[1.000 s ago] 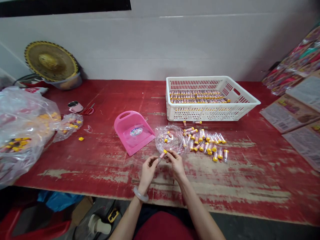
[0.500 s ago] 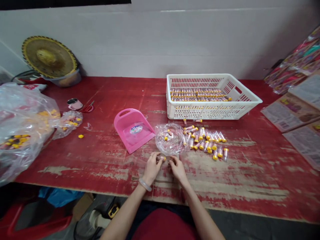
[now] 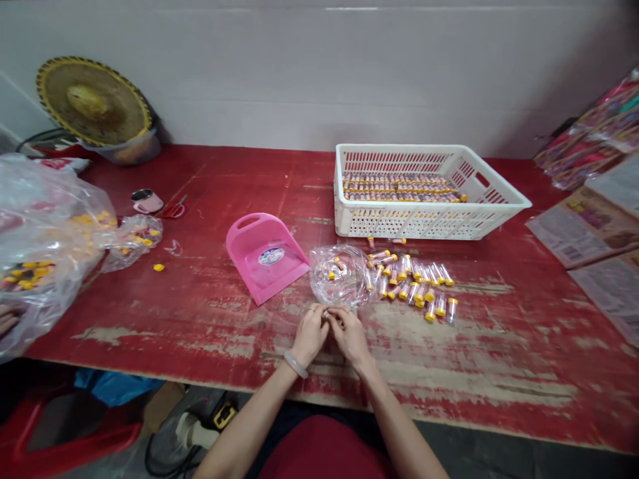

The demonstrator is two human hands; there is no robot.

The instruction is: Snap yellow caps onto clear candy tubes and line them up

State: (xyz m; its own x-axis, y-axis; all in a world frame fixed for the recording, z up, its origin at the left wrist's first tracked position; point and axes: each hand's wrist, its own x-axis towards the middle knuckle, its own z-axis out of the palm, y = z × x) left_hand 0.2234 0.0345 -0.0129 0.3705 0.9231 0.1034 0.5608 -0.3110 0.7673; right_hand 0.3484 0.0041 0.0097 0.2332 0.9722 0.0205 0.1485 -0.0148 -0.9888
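My left hand [image 3: 310,330], with a pale bracelet at the wrist, has its fingers closed on a small item, mostly hidden by the fingertips. My right hand [image 3: 348,332] meets it there, fingers bent and pinched at the same spot; what it grips is too small to tell. Just beyond both hands lies a clear plastic bag [image 3: 344,291] with a few small yellow-capped pieces in it. To its right, several clear tubes with yellow caps [image 3: 412,291] lie loosely on the red worn table [image 3: 449,379].
A white crate [image 3: 409,221] holds rows of tubes. The pink dustpan [image 3: 271,271] lies left of the bag. Farther left are scissors [image 3: 173,209], a mug [image 3: 146,201] and a big plastic bag [image 3: 54,226]. Another person's hand [image 3: 6,319] shows at the left edge. Boxes [image 3: 592,219] stand right.
My right hand has moved left to meet my left hand, and the yellow-capped item at the left fingertips is now mostly covered. Another person's hand has appeared at the left edge.
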